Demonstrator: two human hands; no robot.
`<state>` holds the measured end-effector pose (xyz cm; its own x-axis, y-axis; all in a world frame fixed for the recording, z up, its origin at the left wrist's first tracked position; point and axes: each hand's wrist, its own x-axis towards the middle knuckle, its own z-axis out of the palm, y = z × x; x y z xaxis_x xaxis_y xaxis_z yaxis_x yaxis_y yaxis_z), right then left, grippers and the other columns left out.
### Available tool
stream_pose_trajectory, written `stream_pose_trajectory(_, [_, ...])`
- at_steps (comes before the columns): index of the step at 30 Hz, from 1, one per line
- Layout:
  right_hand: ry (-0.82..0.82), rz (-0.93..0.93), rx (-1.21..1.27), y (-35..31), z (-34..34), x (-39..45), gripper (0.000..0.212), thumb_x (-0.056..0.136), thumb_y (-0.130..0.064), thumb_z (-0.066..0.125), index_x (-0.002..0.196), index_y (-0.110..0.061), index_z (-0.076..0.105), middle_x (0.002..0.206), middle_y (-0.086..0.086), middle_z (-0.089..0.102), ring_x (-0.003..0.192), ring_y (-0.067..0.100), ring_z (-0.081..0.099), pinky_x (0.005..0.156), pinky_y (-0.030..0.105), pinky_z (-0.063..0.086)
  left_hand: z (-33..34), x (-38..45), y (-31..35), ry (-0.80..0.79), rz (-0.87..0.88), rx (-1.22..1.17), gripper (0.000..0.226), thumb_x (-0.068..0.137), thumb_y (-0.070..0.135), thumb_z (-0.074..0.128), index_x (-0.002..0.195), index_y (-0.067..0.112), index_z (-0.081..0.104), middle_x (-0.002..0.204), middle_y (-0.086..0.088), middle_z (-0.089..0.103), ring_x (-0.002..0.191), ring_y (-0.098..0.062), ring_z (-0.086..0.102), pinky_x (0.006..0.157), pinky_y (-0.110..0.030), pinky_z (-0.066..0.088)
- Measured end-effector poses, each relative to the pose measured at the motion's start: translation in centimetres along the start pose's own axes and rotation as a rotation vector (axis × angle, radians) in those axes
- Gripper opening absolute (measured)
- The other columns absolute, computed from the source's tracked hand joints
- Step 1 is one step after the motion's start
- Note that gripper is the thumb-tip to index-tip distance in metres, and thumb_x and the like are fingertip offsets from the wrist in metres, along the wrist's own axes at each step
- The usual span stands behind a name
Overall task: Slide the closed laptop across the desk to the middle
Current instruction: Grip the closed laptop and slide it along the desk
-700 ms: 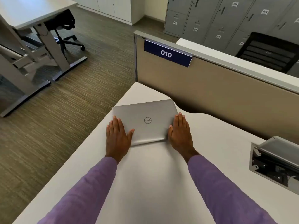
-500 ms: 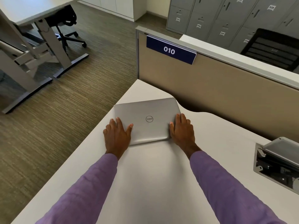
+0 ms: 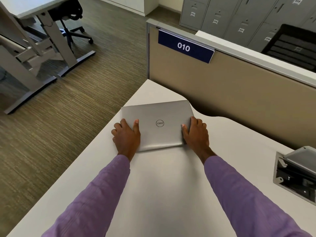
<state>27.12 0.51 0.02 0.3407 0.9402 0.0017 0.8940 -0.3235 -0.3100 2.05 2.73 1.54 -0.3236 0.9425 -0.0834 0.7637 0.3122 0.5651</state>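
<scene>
At the desk's (image 3: pixel 162 194) far left corner, left hand (image 3: pixel 125 137) and right hand (image 3: pixel 196 134) clasp the closed Dell laptop's (image 3: pixel 159 124) side edges; best drag it flat, evenly, rightward.

Open-plan office: white laminate worktop (image 3: pixel 164 194), beige fabric partition (image 3: pixel 239 100) with navy "010" plaque (image 3: pixel 185 46), grey numbered metal lockers (image 3: pixel 230 16), striped brown carpet (image 3: pixel 68 108), black swivel chair (image 3: pixel 71 12).

the laptop (image 3: pixel 159 124) lies on the bench (image 3: pixel 171 185) near its far left corner. a partition (image 3: pixel 239 93) stands behind it. a cable box (image 3: pixel 295 171) sits in the bench at right.
</scene>
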Motion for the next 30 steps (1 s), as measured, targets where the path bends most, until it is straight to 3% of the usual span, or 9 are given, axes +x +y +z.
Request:
stream_pose_trajectory(5, [0.011,0.045,0.112,0.1,0.3,0.4,0.065,0.090,-0.059,0.059,0.129,-0.008,0.049,0.125,0.016,0.055,0.110,0.037,0.052,0.086,0.048,0.048,-0.7,0.9,-0.2,-0.056,-0.190,-0.283,0.052,0.097,0.055,0.051,0.132,0.017,0.048,0.138,-0.018,0.046,0.128,-0.042,0.041,0.104,-0.054,0.038])
stream_pose_trajectory(9, [0.020,0.098,0.217,-0.1,0.7,0.9,0.072,0.082,-0.061,0.068,0.129,-0.010,0.048,0.127,0.014,0.053,0.112,0.036,0.051,0.089,0.050,0.049,-1.0,1.2,-0.7,-0.101,-0.227,-0.381,0.048,0.093,0.052,0.060,0.129,0.023,0.051,0.137,-0.019,0.047,0.130,-0.041,0.043,0.107,-0.051,0.037])
stream_pose_trajectory(15, [-0.018,0.183,0.401,0.1,0.3,1.1,0.076,0.074,-0.056,0.079,0.129,-0.016,0.045,0.131,0.009,0.050,0.119,0.032,0.051,0.092,0.044,0.047,-1.3,1.6,-1.3,-0.111,-0.215,-0.450,0.041,0.084,0.039,0.073,0.119,0.028,0.056,0.124,-0.018,0.059,0.120,-0.036,0.055,0.100,-0.043,0.046])
stream_pose_trajectory(19, [-0.065,0.195,0.449,0.5,-0.2,1.5,0.077,0.071,-0.057,0.081,0.125,-0.017,0.044,0.127,0.008,0.057,0.113,0.031,0.058,0.087,0.040,0.048,-1.4,1.8,-2.6,-0.120,-0.192,-0.485,0.036,0.076,0.043,0.073,0.108,0.040,0.055,0.105,-0.010,0.072,0.099,-0.034,0.070,0.088,-0.049,0.058])
stream_pose_trajectory(24, [-0.058,0.178,0.482,0.9,-0.1,1.0,0.073,0.075,-0.056,0.079,0.126,-0.019,0.042,0.128,0.005,0.058,0.111,0.029,0.060,0.085,0.036,0.047,-1.7,1.0,-2.3,-0.109,-0.161,-0.476,0.035,0.084,0.038,0.073,0.117,0.039,0.062,0.105,-0.013,0.073,0.105,-0.031,0.068,0.093,-0.046,0.055])
stream_pose_trajectory(30, [-0.001,0.155,0.518,1.1,0.2,0.0,0.071,0.076,-0.057,0.078,0.128,-0.022,0.043,0.130,0.000,0.055,0.113,0.023,0.057,0.087,0.036,0.048,-1.9,1.3,-2.9,-0.150,-0.096,-0.432,0.045,0.089,0.034,0.071,0.133,0.035,0.063,0.090,-0.004,0.070,0.091,-0.027,0.067,0.093,-0.043,0.055])
